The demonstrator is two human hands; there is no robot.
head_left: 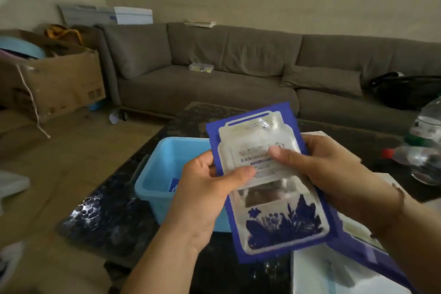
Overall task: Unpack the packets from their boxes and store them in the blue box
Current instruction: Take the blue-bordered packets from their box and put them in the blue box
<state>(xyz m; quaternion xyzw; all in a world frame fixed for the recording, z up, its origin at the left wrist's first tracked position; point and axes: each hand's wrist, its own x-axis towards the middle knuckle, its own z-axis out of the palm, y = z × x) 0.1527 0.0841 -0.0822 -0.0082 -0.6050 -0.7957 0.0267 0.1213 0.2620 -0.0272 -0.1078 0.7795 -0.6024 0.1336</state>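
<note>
Living room with a long grey-brown sofa (238, 71) along the far wall and a dark, glossy patterned table (114, 212) in the foreground. Both bare hands hold a stack of blue-and-white packets (269, 198) above the table, its printed face toward the camera and its long axis tilted slightly to the left at the top. The left hand (205, 188) grips the stack's left edge, thumb lying across the printed front and the remaining fingers hidden behind. The right hand (334, 169) grips the right edge in the same manner, thumb pressed on the front near the centre label, fingers curled behind. How many packets the stack holds cannot be told. The blue box (152, 174), an open light-blue plastic tub, stands on the table just behind and to the left of the left hand; a small blue-and-white piece shows inside it, partly hidden by the wrist. A white packet box (334, 274) with a blue flap lies at the lower right, beneath the right forearm. Clear plastic bottles (424, 150) stand at the table's right edge. A large cardboard carton (59, 79) sits on the floor at the left, beside the sofa's end.
</note>
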